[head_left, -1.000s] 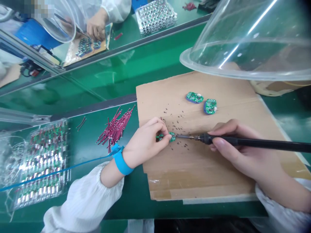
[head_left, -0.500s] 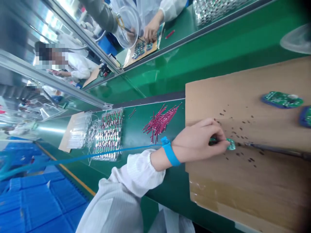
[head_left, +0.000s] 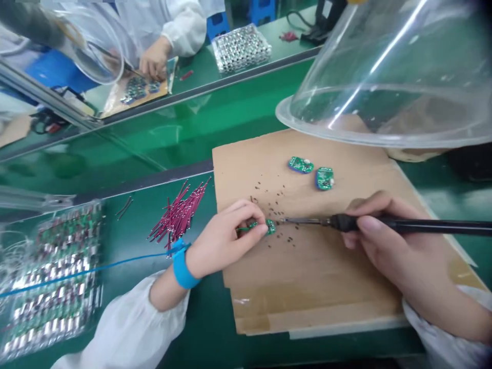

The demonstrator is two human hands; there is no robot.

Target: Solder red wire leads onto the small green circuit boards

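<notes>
Work at a green table (head_left: 200,328), seen from above. A small green circuit board (head_left: 271,227) is pinched between the fingertips (head_left: 261,229) of the nearly closed left hand (head_left: 225,238), over a cardboard sheet (head_left: 307,292). A soldering iron (head_left: 388,224) is gripped like a pen in the partly curled right hand (head_left: 395,246), and its metal tip (head_left: 288,220) is directed at the board from just beside it. Two further circuit boards (head_left: 325,179) are laid on the sheet, and dark specks (head_left: 277,210) are scattered across it. A bundle of red wires (head_left: 179,218) is placed on the table left of the sheet, near a clear plastic tray of wired boards (head_left: 54,279). A blue wrist strap (head_left: 182,271) is worn on the left wrist. A clear plastic dome (head_left: 384,87) overhangs the far part of the sheet.
</notes>
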